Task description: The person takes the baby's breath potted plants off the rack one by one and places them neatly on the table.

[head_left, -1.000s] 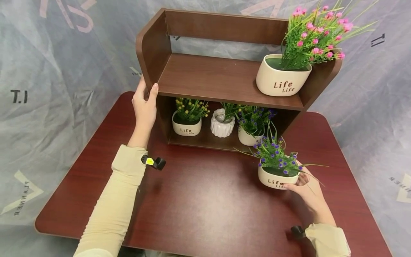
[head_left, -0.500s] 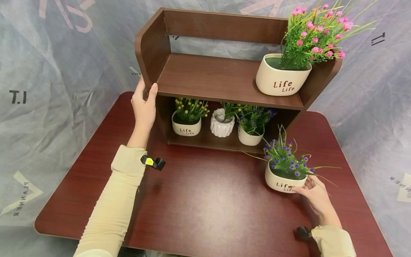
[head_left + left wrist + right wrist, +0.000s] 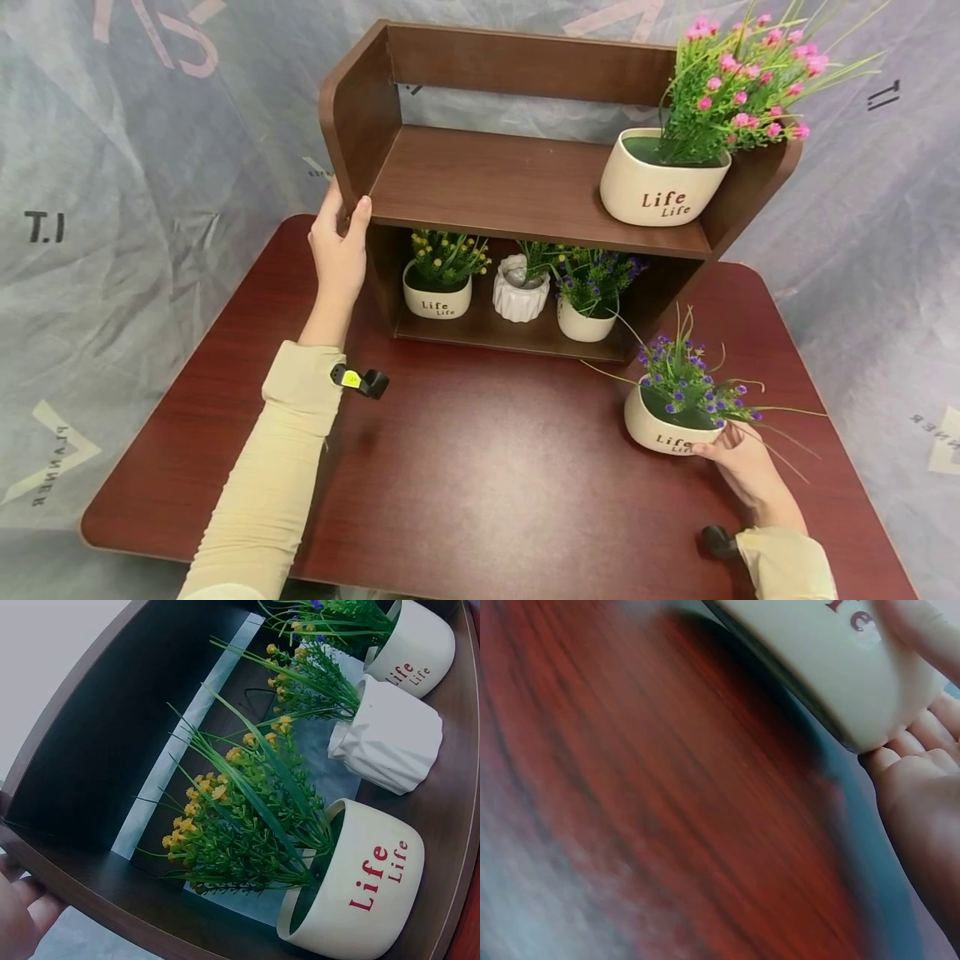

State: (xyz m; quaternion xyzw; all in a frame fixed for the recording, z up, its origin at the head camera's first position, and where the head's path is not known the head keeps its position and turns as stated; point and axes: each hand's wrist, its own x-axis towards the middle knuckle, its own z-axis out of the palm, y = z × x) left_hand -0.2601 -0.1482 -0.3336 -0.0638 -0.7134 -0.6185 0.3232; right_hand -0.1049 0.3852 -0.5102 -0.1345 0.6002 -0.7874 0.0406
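My left hand (image 3: 337, 254) grips the left side panel of a brown two-tier wooden shelf (image 3: 480, 187), thumb on the front edge. In the left wrist view its fingers (image 3: 43, 911) lie against the panel. Away from the shelf's right front, my right hand (image 3: 750, 471) holds a cream "Life" flowerpot (image 3: 667, 429) with purple flowers by its right end. The right wrist view shows this pot (image 3: 840, 667) tilted over the red-brown tabletop (image 3: 652, 787), with the thumb across its front and other fingers underneath.
On the upper tier, at the right, stands a larger pot with pink flowers (image 3: 663, 187). The lower tier bears a yellow-flowered pot (image 3: 437, 302), a white ribbed pot (image 3: 521, 296) and another purple-flowered pot (image 3: 587, 323). A grey printed sheet (image 3: 150, 167) hangs behind the table.
My right hand has carried the purple-flowered flowerpot to the right and slightly nearer, away from the shelf. The left hand keeps its grip on the side panel.
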